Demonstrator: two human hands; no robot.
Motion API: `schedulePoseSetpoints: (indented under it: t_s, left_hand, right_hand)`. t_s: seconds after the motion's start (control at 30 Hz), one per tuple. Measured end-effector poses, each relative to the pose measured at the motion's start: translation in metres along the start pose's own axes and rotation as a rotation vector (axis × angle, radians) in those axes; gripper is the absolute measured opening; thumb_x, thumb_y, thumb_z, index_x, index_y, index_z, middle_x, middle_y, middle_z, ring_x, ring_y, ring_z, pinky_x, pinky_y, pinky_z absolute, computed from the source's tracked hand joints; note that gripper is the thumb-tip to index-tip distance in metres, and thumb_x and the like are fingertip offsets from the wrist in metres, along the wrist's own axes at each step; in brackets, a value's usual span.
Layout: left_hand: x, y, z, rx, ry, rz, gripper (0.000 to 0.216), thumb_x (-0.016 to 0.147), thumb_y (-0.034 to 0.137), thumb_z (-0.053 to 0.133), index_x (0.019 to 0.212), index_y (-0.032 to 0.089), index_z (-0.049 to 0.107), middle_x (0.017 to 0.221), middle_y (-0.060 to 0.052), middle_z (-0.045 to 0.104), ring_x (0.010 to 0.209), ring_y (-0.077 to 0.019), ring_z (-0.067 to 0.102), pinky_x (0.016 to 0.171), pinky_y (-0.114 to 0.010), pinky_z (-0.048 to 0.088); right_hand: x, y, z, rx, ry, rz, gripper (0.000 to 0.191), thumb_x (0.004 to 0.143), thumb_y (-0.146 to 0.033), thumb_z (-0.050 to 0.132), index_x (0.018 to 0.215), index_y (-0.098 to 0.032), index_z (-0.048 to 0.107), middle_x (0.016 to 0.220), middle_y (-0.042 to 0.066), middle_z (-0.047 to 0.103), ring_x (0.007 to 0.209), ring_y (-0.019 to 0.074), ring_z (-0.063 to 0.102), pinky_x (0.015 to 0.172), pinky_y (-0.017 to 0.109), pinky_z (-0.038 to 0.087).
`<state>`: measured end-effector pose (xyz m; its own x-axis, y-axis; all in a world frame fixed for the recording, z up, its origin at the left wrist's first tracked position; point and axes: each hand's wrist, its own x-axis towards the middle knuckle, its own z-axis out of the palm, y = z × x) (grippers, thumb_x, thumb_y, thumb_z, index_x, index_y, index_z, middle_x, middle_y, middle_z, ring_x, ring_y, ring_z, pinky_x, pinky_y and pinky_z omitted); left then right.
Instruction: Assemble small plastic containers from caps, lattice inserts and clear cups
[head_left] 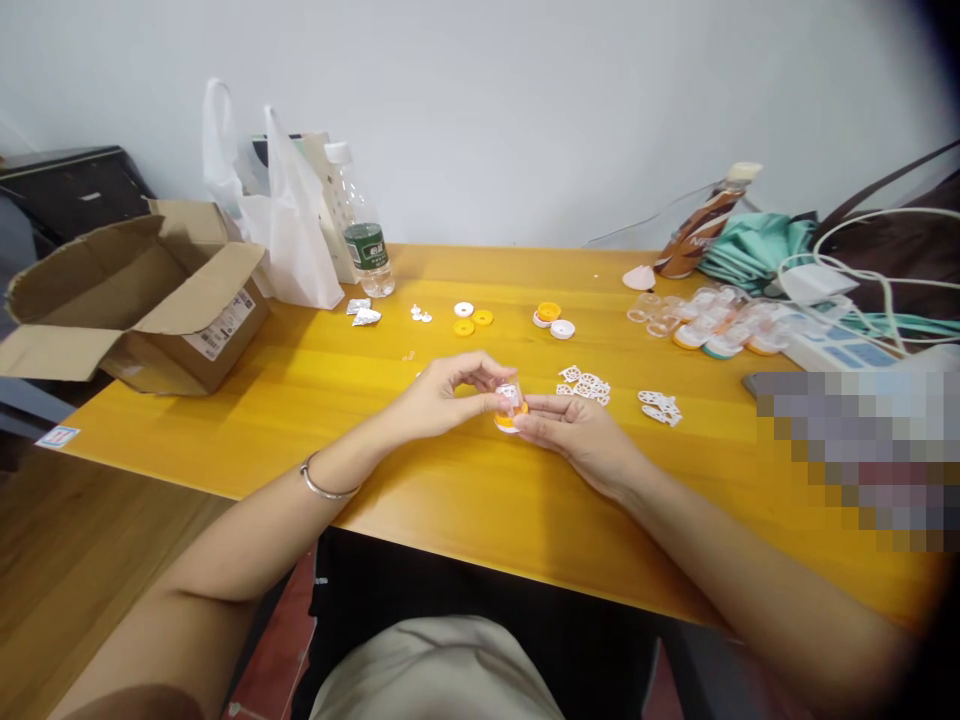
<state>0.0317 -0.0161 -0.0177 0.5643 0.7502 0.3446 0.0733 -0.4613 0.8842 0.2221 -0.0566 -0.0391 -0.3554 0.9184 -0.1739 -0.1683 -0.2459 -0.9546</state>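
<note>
We are sitting at the near edge of a yellow-brown desk (450, 495), its far edge running along a pale wall. A cardboard box (169, 355) is standing with its flaps open at the left edge, and a white plastic bag (289, 245) is slumping beside it toward the far left corner. A green cloth bundle (757, 250) is lying toward the far right corner. Midway along the desk, nearer the near edge than the wall, we are working with both hands: our left hand (450, 395) is pinching the clear top of a small container (508, 422), while our right hand (577, 440) is gripping its orange and white base between thumb and fingers. A water bottle (367, 245) is standing by the bag, and a brown bottle (694, 235) is leaning near the cloth. Clear-topped containers (727, 320) are clustering toward the right edge. Openwork white pieces (592, 388) are lying just beyond our right hand. Toward the far edge, yellow discs (464, 327) and round caps (562, 329) are sitting in two groups, foil scraps (367, 317) are resting near the bottle, and tiny white bits (421, 314) are lying between foil and discs.
</note>
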Motion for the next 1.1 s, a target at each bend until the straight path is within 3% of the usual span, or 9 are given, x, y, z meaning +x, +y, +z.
schedulePoseSetpoints:
  t_s: [0.17, 0.4, 0.53, 0.7, 0.9, 1.1]
  left_hand:
    - [0.000, -0.001, 0.007, 0.019, 0.099, -0.020, 0.027, 0.070, 0.031, 0.070, 0.087, 0.013, 0.060, 0.078, -0.004, 0.064, 0.071, -0.0104, 0.056, 0.072, -0.026, 0.045]
    - [-0.004, 0.002, 0.019, 0.011, 0.250, -0.023, 0.028, 0.067, 0.030, 0.072, 0.081, 0.014, 0.053, 0.073, -0.001, 0.060, 0.066, -0.0086, 0.052, 0.068, -0.025, 0.042]
    - [-0.003, 0.002, 0.015, -0.156, 0.110, -0.033, 0.023, 0.075, 0.027, 0.065, 0.094, 0.015, 0.059, 0.089, -0.005, 0.064, 0.081, -0.0117, 0.058, 0.079, -0.027, 0.044]
    - [-0.002, 0.003, 0.009, -0.402, -0.043, -0.091, 0.025, 0.079, 0.026, 0.062, 0.102, 0.017, 0.060, 0.099, -0.006, 0.064, 0.086, -0.0128, 0.060, 0.079, -0.026, 0.046]
    - [-0.003, 0.001, 0.012, -0.406, 0.025, -0.071, 0.025, 0.076, 0.026, 0.065, 0.099, 0.016, 0.060, 0.092, -0.005, 0.064, 0.082, -0.0120, 0.061, 0.078, -0.026, 0.047]
    - [-0.003, 0.000, 0.015, -0.355, 0.048, -0.100, 0.022, 0.077, 0.024, 0.064, 0.097, 0.015, 0.058, 0.099, -0.006, 0.064, 0.092, -0.0138, 0.060, 0.086, -0.028, 0.045]
  right_hand:
    - [-0.001, 0.000, 0.003, -0.011, 0.042, -0.014, 0.026, 0.064, -0.026, 0.074, 0.090, -0.023, 0.071, 0.087, 0.000, 0.073, 0.083, 0.0146, 0.067, 0.089, 0.030, 0.047]
    - [-0.005, -0.004, 0.010, -0.141, 0.244, -0.114, 0.034, 0.054, -0.024, 0.080, 0.087, -0.023, 0.071, 0.078, -0.001, 0.073, 0.074, 0.0165, 0.068, 0.082, 0.033, 0.051]
    - [-0.005, -0.003, 0.008, -0.050, 0.143, -0.094, 0.027, 0.059, -0.027, 0.078, 0.085, -0.023, 0.071, 0.084, 0.001, 0.074, 0.077, 0.0162, 0.068, 0.083, 0.032, 0.050]
    - [-0.006, -0.003, 0.009, 0.097, 0.054, -0.015, 0.023, 0.061, -0.028, 0.077, 0.083, -0.022, 0.072, 0.086, 0.001, 0.073, 0.074, 0.0135, 0.068, 0.080, 0.026, 0.050]
    - [-0.009, -0.005, 0.011, 0.147, 0.002, 0.002, 0.020, 0.063, -0.029, 0.076, 0.082, -0.023, 0.072, 0.087, 0.000, 0.073, 0.075, 0.0117, 0.067, 0.078, 0.023, 0.050]
    - [-0.006, -0.001, 0.010, 0.000, 0.031, -0.060, 0.025, 0.062, -0.026, 0.076, 0.085, -0.022, 0.071, 0.089, 0.001, 0.073, 0.081, 0.0140, 0.066, 0.085, 0.028, 0.047]
